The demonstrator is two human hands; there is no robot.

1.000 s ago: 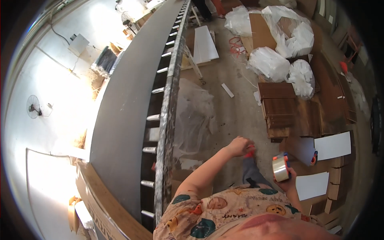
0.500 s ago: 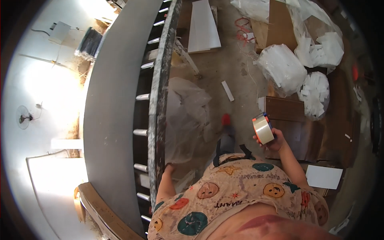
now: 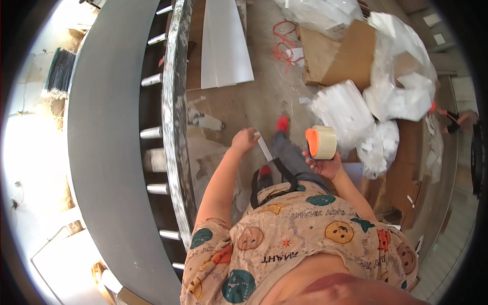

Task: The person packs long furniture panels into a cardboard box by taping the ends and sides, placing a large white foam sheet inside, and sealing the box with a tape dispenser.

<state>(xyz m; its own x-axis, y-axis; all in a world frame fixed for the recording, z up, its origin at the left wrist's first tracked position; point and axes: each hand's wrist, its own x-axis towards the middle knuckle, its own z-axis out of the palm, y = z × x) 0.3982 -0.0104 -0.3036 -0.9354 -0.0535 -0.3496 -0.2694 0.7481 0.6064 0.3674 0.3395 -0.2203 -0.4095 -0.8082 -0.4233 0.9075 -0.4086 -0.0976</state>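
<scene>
In my right hand (image 3: pixel 328 165) is a tape dispenser (image 3: pixel 314 143) with an orange hub and a wide roll of clear, yellowish packing tape. The fingers wrap around its lower side, in front of my body. My left hand (image 3: pixel 246 140) is held out to the left, its fingers curled in, with nothing visible in them. Just beyond its fingertips in the view, a narrow white strip (image 3: pixel 264 147) lies on the floor.
A grey belt (image 3: pixel 109 127) and a metal frame rail (image 3: pixel 175 117) with rollers run along my left. Ahead are a long white panel (image 3: pixel 223 46) and tangled red strapping (image 3: pixel 285 48). Plastic-wrapped white bundles (image 3: pixel 343 112) and cardboard (image 3: pixel 351 56) lie to the right. Another person (image 3: pixel 455 121) shows at far right.
I have stepped forward and the view has shifted. My left hand has swung up and forward from beside the rail. The tape dispenser has turned, so its orange hub now shows.
</scene>
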